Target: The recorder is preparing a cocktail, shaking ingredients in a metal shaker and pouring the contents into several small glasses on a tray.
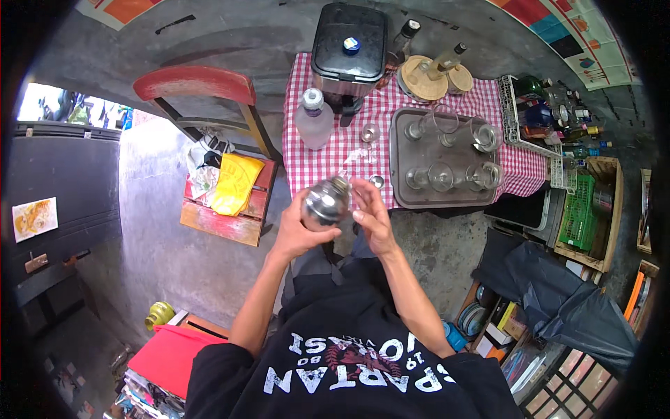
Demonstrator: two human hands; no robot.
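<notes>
A metal shaker (326,205) is in front of the person's body, held up at the near edge of the table and leaning with its narrow top toward the upper right. The left hand (296,227) is closed around its side, thumb across the lower part. The right hand (375,218) is half open beside the top, fingers bent and thumb apart from them; whether its fingertips touch the metal, I cannot tell.

Just beyond the right hand, a small metal cup (377,181) sits on the checked cloth (300,165), with a small glass (369,133) farther back. To the left of that glass stands a clear bottle (314,126), and behind it a black-lidded dispenser (350,49).

On the right, a grey tray (447,203) carries several glasses (441,177). Behind it is a round wooden board (422,89); past its right side, a white crate (509,115) holds bottles. Left of the table, a yellow bag (239,183) lies on a red chair (220,225).
</notes>
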